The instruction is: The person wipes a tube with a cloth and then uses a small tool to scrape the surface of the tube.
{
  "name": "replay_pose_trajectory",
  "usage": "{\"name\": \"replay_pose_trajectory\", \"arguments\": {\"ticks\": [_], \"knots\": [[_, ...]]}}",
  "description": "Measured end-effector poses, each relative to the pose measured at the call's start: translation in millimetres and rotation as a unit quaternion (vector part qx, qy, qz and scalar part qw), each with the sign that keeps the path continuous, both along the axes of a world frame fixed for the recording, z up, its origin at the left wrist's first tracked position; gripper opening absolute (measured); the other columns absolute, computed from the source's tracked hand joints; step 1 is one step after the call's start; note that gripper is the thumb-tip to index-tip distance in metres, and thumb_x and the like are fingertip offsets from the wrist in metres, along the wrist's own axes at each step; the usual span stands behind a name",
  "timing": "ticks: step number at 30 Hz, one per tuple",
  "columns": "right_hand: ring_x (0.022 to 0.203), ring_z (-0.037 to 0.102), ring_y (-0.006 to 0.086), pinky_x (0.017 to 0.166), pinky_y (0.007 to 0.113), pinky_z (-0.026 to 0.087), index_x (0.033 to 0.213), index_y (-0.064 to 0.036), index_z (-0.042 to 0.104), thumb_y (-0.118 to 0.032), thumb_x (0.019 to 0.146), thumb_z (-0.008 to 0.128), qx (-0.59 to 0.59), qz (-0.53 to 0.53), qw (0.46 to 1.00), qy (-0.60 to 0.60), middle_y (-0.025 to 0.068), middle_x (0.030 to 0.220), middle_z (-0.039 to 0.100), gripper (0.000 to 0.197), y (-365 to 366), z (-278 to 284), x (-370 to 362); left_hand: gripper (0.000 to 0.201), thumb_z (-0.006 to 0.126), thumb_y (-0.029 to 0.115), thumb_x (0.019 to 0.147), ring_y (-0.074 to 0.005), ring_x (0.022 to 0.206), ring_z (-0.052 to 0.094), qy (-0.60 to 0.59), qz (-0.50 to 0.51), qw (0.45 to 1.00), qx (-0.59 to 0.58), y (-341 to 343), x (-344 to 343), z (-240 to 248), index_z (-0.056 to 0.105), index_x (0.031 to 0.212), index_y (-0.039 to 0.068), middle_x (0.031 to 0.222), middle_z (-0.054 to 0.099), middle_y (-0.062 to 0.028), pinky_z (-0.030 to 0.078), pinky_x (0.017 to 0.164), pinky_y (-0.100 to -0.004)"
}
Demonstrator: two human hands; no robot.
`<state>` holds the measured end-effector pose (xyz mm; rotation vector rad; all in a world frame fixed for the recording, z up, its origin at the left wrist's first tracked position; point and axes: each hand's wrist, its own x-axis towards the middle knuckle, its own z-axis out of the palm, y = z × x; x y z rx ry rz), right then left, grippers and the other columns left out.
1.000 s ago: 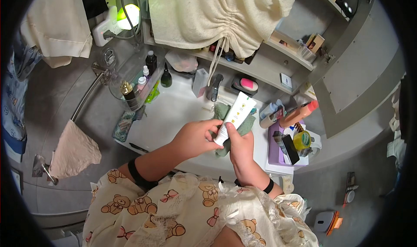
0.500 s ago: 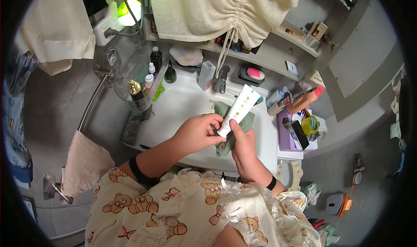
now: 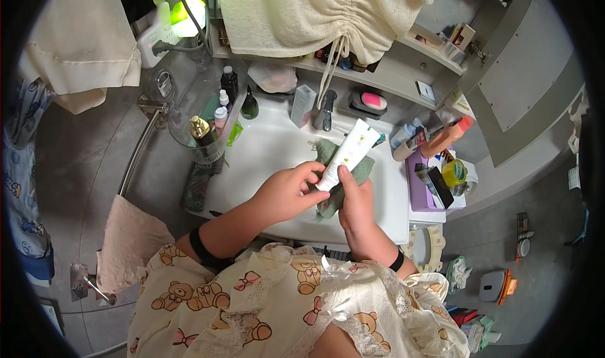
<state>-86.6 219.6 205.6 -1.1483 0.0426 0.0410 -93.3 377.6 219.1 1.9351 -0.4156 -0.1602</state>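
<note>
A white squeeze tube [image 3: 354, 145] with small yellow and green print slants over the white sink [image 3: 258, 169]. Its flat, wide end points up and away from me, its narrower end toward my left hand. My left hand [image 3: 295, 191] pinches that narrow end between thumb and fingers. With its thumb along the front, my right hand [image 3: 358, 208] grips the lower part of the tube. A grey-green cloth [image 3: 362, 171] lies bunched behind the tube, against my right hand; whether the fingers also clasp it is hidden.
A dark faucet [image 3: 326, 109] stands at the sink's back, beside a pale box [image 3: 303, 106] and a soap dish [image 3: 367, 103]. Bottles fill a clear bin [image 3: 183, 122] at left. A purple organizer [image 3: 418, 185] is at right. A cream garment [image 3: 315, 18] hangs above.
The view has shifted slightly, so the surroundings sit a little lower and to the right. Both hands keep their hold on the tube, which has turned a little.
</note>
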Motion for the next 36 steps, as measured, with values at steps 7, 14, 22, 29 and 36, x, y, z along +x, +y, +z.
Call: {"name": "replay_pose_trajectory", "arguments": {"ticks": [7, 14, 22, 29, 36], "knots": [[0.091, 0.056, 0.0174, 0.081, 0.031, 0.044, 0.110, 0.0019, 0.050, -0.014, 0.088, 0.053, 0.069, -0.081, 0.994, -0.021, 0.0093, 0.103, 0.058, 0.027, -24.9, 22.0, 22.5, 0.038, 0.070, 0.017, 0.076, -0.0109, 0.069, 0.058, 0.020, -0.007, 0.999, -0.039, -9.0, 1.3, -0.3, 0.050, 0.105, 0.003, 0.090, 0.061, -0.0077, 0.046, 0.059, -0.0247], [0.091, 0.056, 0.0172, 0.080, 0.031, 0.044, 0.109, 0.0018, 0.050, -0.010, 0.087, 0.054, 0.056, -0.077, 0.995, -0.034, 0.0088, 0.102, 0.058, 0.025, -48.9, 24.7, 28.5, 0.029, 0.072, 0.013, 0.073, -0.0069, 0.067, 0.056, 0.000, 0.018, 0.996, -0.083, -32.4, 9.5, 1.9, 0.054, 0.094, 0.003, 0.075, 0.061, -0.0035, 0.044, 0.061, -0.0219], [0.091, 0.056, 0.0165, 0.079, 0.030, 0.045, 0.108, 0.0023, 0.051, -0.011, 0.087, 0.056, 0.030, 0.022, 0.999, 0.025, 0.0098, 0.102, 0.058, 0.026, -68.4, 18.9, 19.6, 0.028, 0.075, 0.008, 0.069, -0.0073, 0.068, 0.056, 0.022, 0.048, 0.984, -0.169, -69.9, 19.8, -0.2, 0.054, 0.087, 0.003, 0.074, 0.060, -0.0033, 0.045, 0.063, -0.0219], [0.092, 0.055, 0.0146, 0.080, 0.029, 0.044, 0.110, 0.0021, 0.050, -0.012, 0.088, 0.054, -0.002, 0.113, 0.993, 0.026, 0.0088, 0.103, 0.057, 0.026, -91.7, 10.2, 16.8, 0.027, 0.075, 0.010, 0.069, -0.0078, 0.068, 0.056, 0.014, 0.078, 0.991, -0.108, -95.3, 22.3, 5.9, 0.053, 0.085, 0.003, 0.074, 0.060, -0.0032, 0.046, 0.062, -0.0224], [0.091, 0.055, 0.0147, 0.080, 0.029, 0.044, 0.110, 0.0011, 0.049, -0.012, 0.088, 0.054, 0.031, 0.054, 0.997, 0.038, 0.0082, 0.102, 0.057, 0.026, -108.3, 9.3, 32.5, 0.031, 0.076, 0.017, 0.065, -0.0125, 0.067, 0.057, -0.097, 0.124, 0.986, 0.048, -107.3, 25.3, 4.6, 0.054, 0.084, 0.005, 0.072, 0.060, -0.0039, 0.045, 0.061, -0.0245]]}}
